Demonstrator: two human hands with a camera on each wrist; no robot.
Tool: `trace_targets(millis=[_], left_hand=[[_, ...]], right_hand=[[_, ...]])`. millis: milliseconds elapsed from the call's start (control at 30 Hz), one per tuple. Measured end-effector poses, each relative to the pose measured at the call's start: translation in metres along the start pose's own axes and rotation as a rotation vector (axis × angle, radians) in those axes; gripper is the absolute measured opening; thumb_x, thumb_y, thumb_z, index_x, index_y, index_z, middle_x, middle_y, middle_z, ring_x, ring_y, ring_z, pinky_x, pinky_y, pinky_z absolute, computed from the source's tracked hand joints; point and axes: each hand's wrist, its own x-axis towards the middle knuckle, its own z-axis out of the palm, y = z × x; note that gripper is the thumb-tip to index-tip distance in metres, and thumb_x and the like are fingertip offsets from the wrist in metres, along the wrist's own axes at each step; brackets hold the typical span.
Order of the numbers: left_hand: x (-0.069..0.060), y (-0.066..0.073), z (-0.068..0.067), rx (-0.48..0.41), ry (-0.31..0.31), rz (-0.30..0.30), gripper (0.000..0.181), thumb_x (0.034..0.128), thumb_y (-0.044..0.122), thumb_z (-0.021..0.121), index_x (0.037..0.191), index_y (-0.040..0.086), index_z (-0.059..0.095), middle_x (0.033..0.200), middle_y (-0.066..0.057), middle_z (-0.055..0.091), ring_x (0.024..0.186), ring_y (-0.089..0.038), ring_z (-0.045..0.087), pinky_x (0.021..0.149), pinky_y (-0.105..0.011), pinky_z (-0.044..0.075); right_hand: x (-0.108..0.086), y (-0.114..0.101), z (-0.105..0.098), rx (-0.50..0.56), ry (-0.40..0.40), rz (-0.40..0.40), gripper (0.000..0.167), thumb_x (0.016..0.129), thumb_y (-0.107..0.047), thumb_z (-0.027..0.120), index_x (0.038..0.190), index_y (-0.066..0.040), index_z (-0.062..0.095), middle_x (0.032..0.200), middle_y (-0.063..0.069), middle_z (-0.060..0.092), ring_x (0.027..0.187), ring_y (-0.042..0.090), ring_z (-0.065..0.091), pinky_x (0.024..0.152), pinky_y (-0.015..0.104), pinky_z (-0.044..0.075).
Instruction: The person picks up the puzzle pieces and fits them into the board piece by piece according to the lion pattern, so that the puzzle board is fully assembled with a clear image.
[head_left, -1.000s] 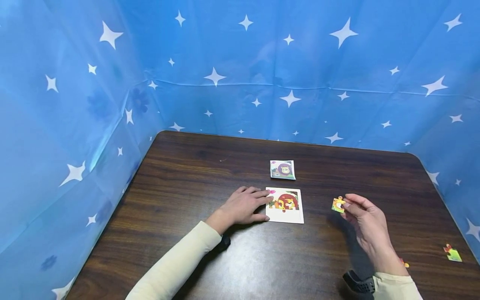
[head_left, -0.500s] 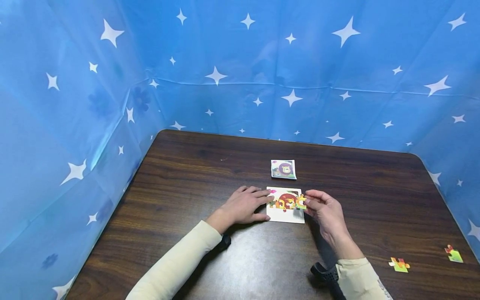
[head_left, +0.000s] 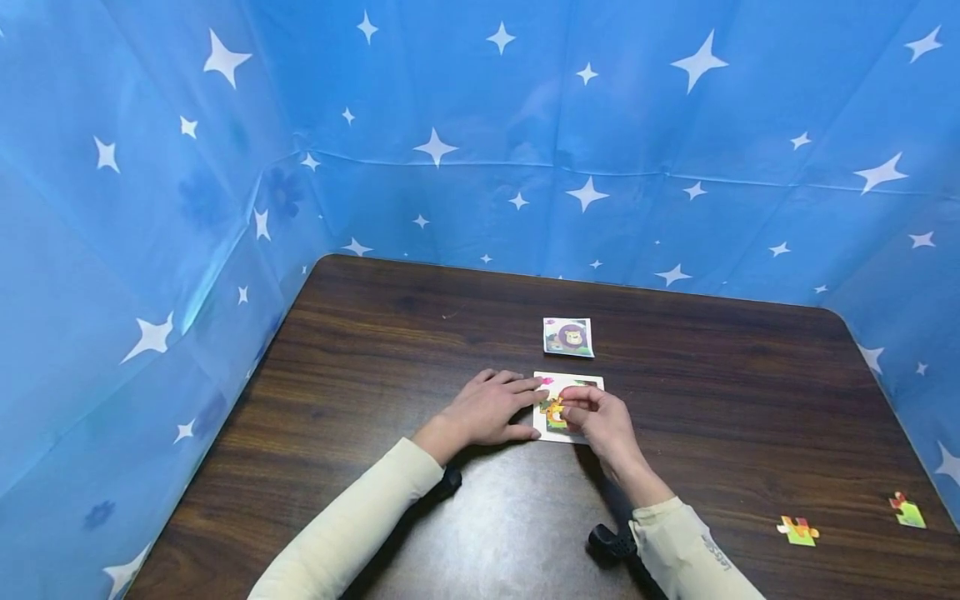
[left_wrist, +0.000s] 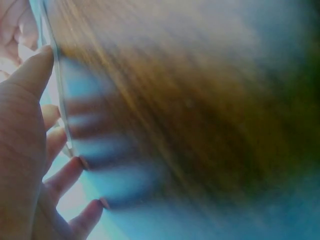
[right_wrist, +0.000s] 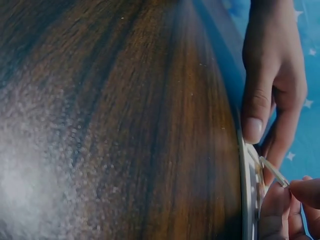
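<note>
A white-framed puzzle board (head_left: pixel 583 377) lies flat on the table, showing part of a lion picture. My left hand (head_left: pixel 497 408) rests at its left side, fingers spread and fairly straight, with fingertips on the frame. Over the board my right hand (head_left: pixel 606 427) pinches a small jigsaw piece (head_left: pixel 557 418) between thumb and fingers and hides the board's right part. In the right wrist view the piece (right_wrist: pixel 274 172) is tilted, its lower edge at or just above the board; contact is hard to tell. The left wrist view shows my left thumb (left_wrist: pixel 37 70) against the board's edge.
Two loose jigsaw pieces lie to the right, one nearer (head_left: pixel 798 531) and one farther right (head_left: pixel 908 510). Behind the board is a square card (head_left: pixel 568 337) with a lion picture. A blue starry curtain (head_left: pixel 480 167) borders the dark wooden table (head_left: pixel 390 333).
My right hand has carried the pinched jigsaw piece leftward from beside the board to over its lower left part. My left hand has stayed at the board's left edge.
</note>
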Motion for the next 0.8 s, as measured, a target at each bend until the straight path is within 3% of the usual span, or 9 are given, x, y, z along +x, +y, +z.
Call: trace_targets(millis=[333,467,667,800], left_hand=[[-0.001,0.0,-0.003,-0.026,-0.009,-0.013,0.069,0.0966,0.066,0.051,0.156,0.033,0.04,0.163,0.009,0.038,0.147,-0.02,0.039,0.119,-0.05,0.034],[-0.001,0.001,-0.004,-0.058,-0.001,-0.027,0.069,0.0955,0.065,0.055,0.155,0.033,0.042,0.163,0.01,0.039,0.147,-0.02,0.04,0.119,-0.05,0.034],[0.0,0.002,-0.003,-0.083,0.003,-0.033,0.068,0.0956,0.064,0.056,0.155,0.033,0.043,0.162,0.01,0.039,0.146,-0.021,0.04,0.119,-0.05,0.033],[0.0,0.002,-0.002,-0.08,0.004,-0.037,0.068,0.0955,0.064,0.056,0.154,0.033,0.044,0.162,0.01,0.039,0.146,-0.02,0.04,0.119,-0.049,0.033]], right_hand=[[0.003,0.004,0.01,-0.114,-0.008,-0.066,0.02,0.085,0.009,0.065,0.104,0.007,0.07,0.092,0.017,0.073,0.068,0.006,0.061,0.061,0.019,0.052],[0.003,0.004,0.012,-0.233,0.017,-0.122,0.018,0.082,0.007,0.066,0.098,0.004,0.073,0.087,0.014,0.074,0.063,0.004,0.059,0.06,0.018,0.05],[0.0,0.001,0.011,-0.492,0.089,-0.23,0.015,0.079,0.0,0.07,0.09,-0.009,0.077,0.082,0.004,0.074,0.069,0.005,0.059,0.069,0.025,0.044],[-0.001,0.001,0.01,-0.54,0.097,-0.249,0.015,0.079,-0.001,0.071,0.088,-0.012,0.076,0.08,0.001,0.074,0.072,0.007,0.061,0.071,0.029,0.044]])
